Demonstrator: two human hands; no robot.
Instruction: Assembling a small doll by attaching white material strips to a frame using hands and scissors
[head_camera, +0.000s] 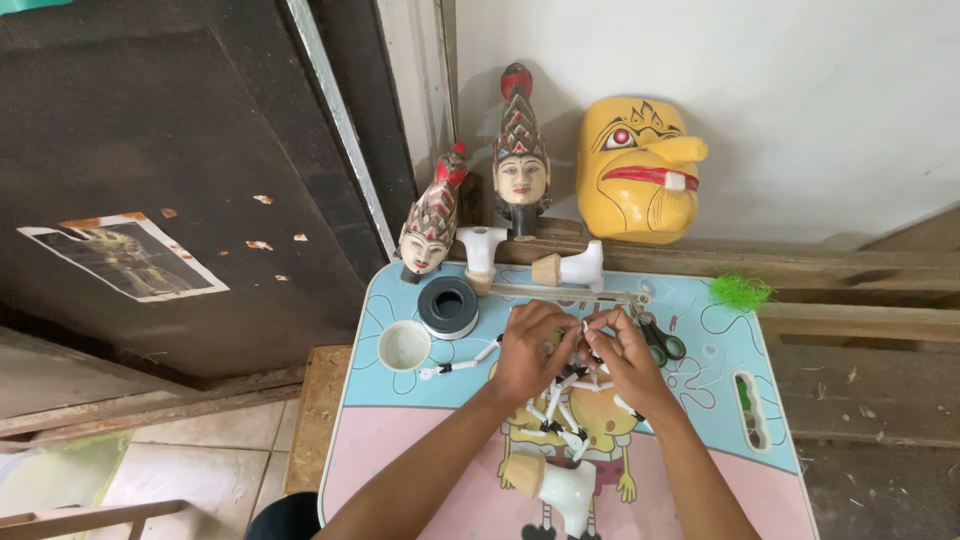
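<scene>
Both the left hand (532, 345) and right hand (622, 352) pinch a white jointed puppet arm piece (560, 400); green-handled scissors (660, 340) lie just beside the right hand.

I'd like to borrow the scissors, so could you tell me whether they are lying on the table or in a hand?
Lying on the table: the scissors rest flat beside the right hand, which holds only white sticks.

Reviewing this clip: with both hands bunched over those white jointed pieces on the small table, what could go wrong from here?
1. The left hand and right hand pinch a cluster of thin white black-tipped jointed sticks; a slip might tangle or snap them.
2. The black-handled scissors lie right beside the right hand and could get knocked.
3. The white and tan carved piece lies between the forearms near the table's front edge; an elbow could push it off.
</scene>
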